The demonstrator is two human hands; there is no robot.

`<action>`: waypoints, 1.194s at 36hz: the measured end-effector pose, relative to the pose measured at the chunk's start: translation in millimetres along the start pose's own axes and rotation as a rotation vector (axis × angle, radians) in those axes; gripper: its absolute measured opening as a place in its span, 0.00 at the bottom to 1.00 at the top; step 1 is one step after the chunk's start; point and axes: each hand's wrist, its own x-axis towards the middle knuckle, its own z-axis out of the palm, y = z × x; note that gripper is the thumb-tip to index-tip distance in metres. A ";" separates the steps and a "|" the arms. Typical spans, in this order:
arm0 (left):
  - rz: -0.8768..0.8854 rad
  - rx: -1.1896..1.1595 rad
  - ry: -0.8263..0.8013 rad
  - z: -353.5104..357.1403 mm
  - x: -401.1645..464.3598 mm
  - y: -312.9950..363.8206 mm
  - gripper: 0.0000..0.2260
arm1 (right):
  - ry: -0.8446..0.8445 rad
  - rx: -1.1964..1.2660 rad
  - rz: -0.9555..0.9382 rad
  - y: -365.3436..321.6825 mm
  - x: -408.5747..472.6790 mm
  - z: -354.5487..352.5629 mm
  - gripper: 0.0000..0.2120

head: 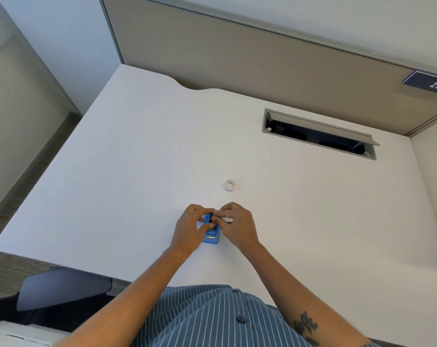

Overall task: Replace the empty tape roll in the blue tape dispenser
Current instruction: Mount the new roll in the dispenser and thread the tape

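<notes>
I see my left hand (191,225) and right hand (235,225) both pinched on the blue tape dispenser (211,235); 1 white tape roll (229,184) lies apart on the desk (137,159).

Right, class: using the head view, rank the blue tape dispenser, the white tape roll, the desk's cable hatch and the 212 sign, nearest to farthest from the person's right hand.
1. Blue tape dispenser, touching the right hand.
2. White tape roll, just beyond the hand.
3. Cable hatch, far right of the desk.
4. 212 sign, on the partition, top right.
</notes>
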 end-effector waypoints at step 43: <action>0.065 -0.069 -0.045 -1.2 3.4 -8.9 0.18 | 0.026 -0.184 0.014 -14.2 -17.4 12.7 0.07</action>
